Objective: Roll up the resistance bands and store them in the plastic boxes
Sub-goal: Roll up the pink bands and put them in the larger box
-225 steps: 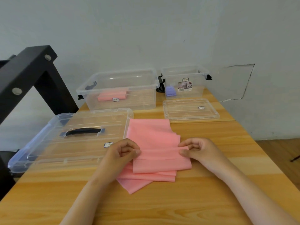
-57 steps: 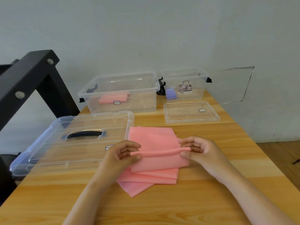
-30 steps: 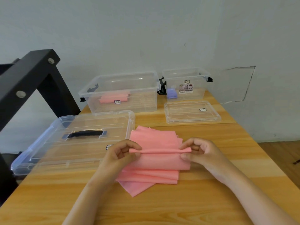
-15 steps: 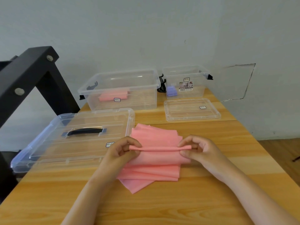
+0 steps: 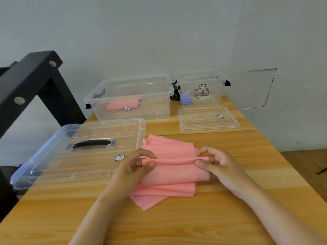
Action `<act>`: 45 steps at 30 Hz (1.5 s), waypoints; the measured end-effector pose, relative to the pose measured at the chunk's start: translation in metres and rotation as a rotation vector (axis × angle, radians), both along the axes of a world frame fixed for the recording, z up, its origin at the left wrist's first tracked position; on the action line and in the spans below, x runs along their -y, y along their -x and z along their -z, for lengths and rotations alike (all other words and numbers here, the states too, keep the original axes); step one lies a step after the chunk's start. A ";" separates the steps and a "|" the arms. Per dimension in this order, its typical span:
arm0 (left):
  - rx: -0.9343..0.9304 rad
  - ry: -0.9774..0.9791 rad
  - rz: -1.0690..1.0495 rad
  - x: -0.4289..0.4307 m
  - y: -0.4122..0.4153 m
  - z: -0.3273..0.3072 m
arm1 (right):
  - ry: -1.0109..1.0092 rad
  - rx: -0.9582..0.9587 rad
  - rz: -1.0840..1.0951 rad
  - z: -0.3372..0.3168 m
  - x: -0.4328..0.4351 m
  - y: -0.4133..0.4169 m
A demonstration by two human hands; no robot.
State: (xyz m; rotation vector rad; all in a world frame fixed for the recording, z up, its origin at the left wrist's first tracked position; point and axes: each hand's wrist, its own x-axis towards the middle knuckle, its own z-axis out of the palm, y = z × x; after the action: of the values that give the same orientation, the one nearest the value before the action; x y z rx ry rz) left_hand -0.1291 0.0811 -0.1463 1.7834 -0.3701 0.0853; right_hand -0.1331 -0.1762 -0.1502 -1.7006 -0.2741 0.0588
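A pink resistance band (image 5: 174,171) lies in loose folds on the wooden table (image 5: 177,225), with a thin rolled ridge lifted across its middle. My left hand (image 5: 135,166) pinches the left end of that roll between thumb and fingers. My right hand (image 5: 215,162) pinches the right end. A large clear plastic box (image 5: 131,99) stands at the back with a rolled pink band (image 5: 122,105) inside. To its right stands a small clear box (image 5: 201,88) holding a rolled purple band (image 5: 186,99).
The large box's clear lid (image 5: 79,151) with a black handle lies left of the band, overhanging the table's left edge. The small box's lid (image 5: 208,119) lies flat in front of its box. A black metal frame (image 5: 30,82) rises at far left. A wall stands behind.
The band lay flat under my fingertips at first. Both hands have since rolled its near fold into a thin tube and raised it slightly off the stack.
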 end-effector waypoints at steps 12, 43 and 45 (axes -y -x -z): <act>-0.065 0.007 0.020 0.002 0.001 -0.003 | 0.020 -0.037 0.028 0.000 0.000 -0.001; -0.101 0.006 0.033 0.001 0.001 -0.002 | 0.044 -0.031 0.055 -0.001 -0.001 0.000; -0.079 0.000 0.031 0.001 0.002 -0.001 | 0.045 -0.018 0.046 -0.001 -0.002 0.000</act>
State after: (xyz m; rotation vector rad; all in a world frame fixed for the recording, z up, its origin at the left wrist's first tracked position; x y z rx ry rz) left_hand -0.1309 0.0802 -0.1449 1.7746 -0.3407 -0.0064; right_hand -0.1333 -0.1747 -0.1495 -1.7491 -0.2220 0.0469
